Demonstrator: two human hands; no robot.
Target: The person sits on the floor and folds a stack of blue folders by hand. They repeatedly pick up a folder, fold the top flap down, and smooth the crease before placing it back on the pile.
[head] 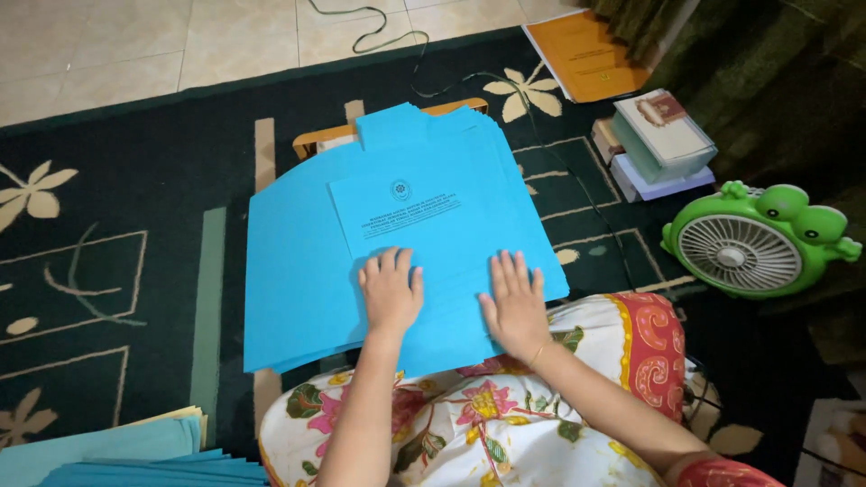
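Dark patterned carpet holds a stack of blue folders (307,261), long side running left to right, with left hand (391,292) and right hand (515,305) pressed flat, fingers spread, on its near edge.

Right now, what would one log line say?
left hand: flat on blue sheet | right hand: flat on it | stack: beneath
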